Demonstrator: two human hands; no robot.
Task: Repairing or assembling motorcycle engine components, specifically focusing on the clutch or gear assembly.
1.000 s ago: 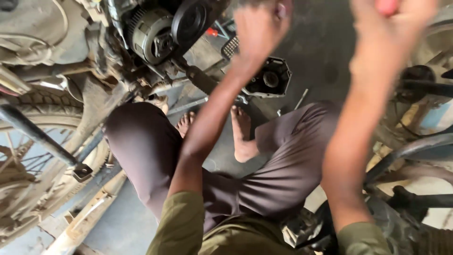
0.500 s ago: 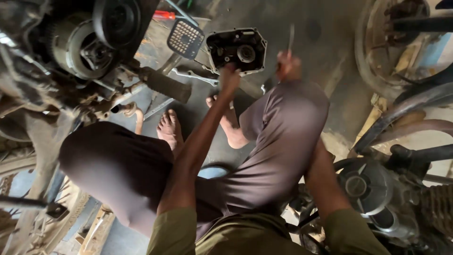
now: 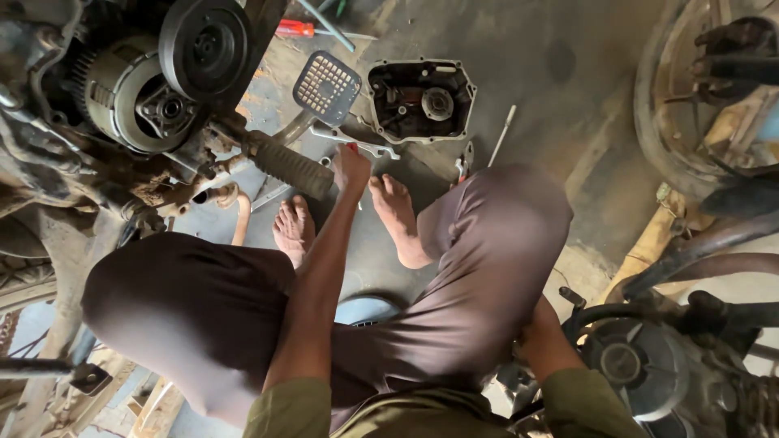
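My left hand reaches down between my knees to the concrete floor, fingers curled, with a small red bit showing at its fingertips. It is beside a flat metal wrench and just below an open black engine cover. A thin metal rod lies on the floor to the right of the cover. My right hand is low beside my right hip, next to a round engine part; my thigh hides its fingers. My bare feet are flat on the floor.
A stripped motorcycle engine with its round clutch fills the upper left, its ribbed rubber footpeg jutting toward my left hand. A square mesh plate and a red-handled screwdriver lie beyond. A wheel stands at the upper right.
Both arms came down from high up. The right hand, which held the thin rod over the floor, has pulled back to my hip, and the rod lies on the floor. The left hand has dropped to the floor.
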